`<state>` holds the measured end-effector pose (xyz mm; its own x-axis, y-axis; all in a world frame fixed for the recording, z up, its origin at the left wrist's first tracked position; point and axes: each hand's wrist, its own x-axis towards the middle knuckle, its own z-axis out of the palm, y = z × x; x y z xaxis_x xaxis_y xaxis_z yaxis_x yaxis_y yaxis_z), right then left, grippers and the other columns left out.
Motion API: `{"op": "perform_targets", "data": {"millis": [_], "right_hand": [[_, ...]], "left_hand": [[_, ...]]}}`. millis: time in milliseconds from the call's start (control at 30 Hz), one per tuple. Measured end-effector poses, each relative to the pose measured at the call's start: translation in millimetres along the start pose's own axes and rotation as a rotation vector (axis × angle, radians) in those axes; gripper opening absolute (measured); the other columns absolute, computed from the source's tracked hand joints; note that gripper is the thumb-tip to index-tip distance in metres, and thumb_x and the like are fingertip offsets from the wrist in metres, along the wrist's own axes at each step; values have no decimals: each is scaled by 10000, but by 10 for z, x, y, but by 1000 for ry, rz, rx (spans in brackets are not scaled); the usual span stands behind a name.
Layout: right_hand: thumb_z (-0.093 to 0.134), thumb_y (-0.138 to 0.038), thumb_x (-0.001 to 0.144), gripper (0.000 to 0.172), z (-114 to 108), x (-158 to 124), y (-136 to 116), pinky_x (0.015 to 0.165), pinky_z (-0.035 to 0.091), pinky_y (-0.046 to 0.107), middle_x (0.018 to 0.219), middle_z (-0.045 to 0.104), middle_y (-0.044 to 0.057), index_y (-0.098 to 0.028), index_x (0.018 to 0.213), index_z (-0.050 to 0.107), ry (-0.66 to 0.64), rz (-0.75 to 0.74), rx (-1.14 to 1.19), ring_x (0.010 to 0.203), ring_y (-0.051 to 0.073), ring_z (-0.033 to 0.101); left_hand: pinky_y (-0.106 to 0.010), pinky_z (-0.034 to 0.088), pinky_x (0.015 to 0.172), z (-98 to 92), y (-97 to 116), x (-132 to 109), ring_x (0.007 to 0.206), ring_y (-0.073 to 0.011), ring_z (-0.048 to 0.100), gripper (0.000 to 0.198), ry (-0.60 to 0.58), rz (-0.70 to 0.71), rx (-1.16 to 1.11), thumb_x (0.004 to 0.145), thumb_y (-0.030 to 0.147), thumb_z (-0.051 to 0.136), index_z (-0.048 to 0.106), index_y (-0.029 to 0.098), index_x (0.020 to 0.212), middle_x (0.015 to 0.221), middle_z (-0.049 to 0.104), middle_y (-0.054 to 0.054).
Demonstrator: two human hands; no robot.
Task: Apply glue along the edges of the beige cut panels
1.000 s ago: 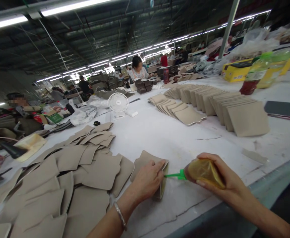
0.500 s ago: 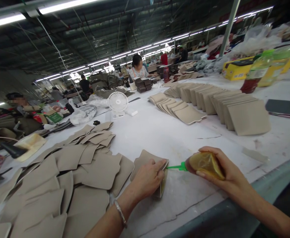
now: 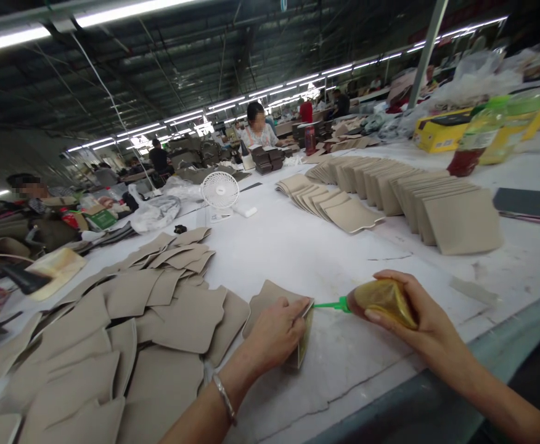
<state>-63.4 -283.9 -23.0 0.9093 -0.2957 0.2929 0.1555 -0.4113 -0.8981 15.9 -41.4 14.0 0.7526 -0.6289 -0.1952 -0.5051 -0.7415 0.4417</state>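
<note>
My left hand (image 3: 274, 333) pinches the folded edge of a beige material piece (image 3: 270, 296) lying on the white table (image 3: 325, 259), lifting its flap. My right hand (image 3: 418, 314) is wrapped round a soft glue bottle (image 3: 381, 299) with amber contents and a green nozzle (image 3: 332, 304). The nozzle tip points left and reaches the open edge of the piece by my left fingers.
A loose heap of beige pieces (image 3: 126, 320) lies at the left. Overlapped rows of finished pieces (image 3: 390, 191) run at the right rear. A small white fan (image 3: 220, 192), a yellow box (image 3: 436, 132), a drink bottle (image 3: 476, 135) and a dark phone (image 3: 529, 203) stand around. Other people work at far tables.
My right hand has raised the glue bottle slightly and shifted its nozzle up along the piece's edge. My left hand stays on the piece.
</note>
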Motion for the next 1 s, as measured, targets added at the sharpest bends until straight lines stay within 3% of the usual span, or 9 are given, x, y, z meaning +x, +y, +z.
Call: {"op": "perform_targets", "data": {"millis": [200, 400, 567, 833, 1000], "right_hand": [[693, -528, 807, 515, -13, -102, 63, 757, 521, 339, 1013, 584, 40, -271, 1188, 461, -145, 54, 70, 878, 260, 605], [719, -539, 761, 532, 19, -117, -18, 773, 517, 352, 995, 586, 41, -257, 1146, 483, -38, 78, 80, 887, 272, 594], [687, -529, 794, 485, 86, -212, -62, 704, 524, 327, 921, 594, 6, -289, 1160, 476, -135, 125, 147, 803, 251, 610], [708, -557, 762, 541, 30, 77, 50, 894, 467, 425, 1116, 558, 56, -269, 1165, 493, 47, -6, -12, 992, 300, 570], [702, -571, 754, 528, 50, -90, 6, 840, 505, 390, 1058, 585, 54, -264, 1136, 507, -7, 47, 9, 939, 288, 593]], "left_hand": [[-331, 447, 918, 19, -6, 9, 979, -223, 608, 511, 12, 12, -17, 909, 258, 301, 456, 312, 1392, 1108, 593, -54], [-333, 444, 920, 14, 2, 3, 974, -221, 609, 504, 8, -4, -4, 913, 258, 290, 452, 323, 1386, 1107, 591, -51], [-318, 449, 895, 3, 14, -3, 942, -214, 611, 514, 4, -13, 13, 905, 256, 302, 434, 326, 1397, 1100, 588, -50], [-336, 446, 927, -11, 17, 2, 981, -223, 610, 514, -4, -7, -13, 906, 271, 300, 456, 315, 1394, 1137, 595, -51], [-332, 450, 917, -9, 3, 8, 976, -224, 610, 510, 2, -3, 3, 908, 273, 302, 467, 308, 1389, 1096, 600, -53]]}}
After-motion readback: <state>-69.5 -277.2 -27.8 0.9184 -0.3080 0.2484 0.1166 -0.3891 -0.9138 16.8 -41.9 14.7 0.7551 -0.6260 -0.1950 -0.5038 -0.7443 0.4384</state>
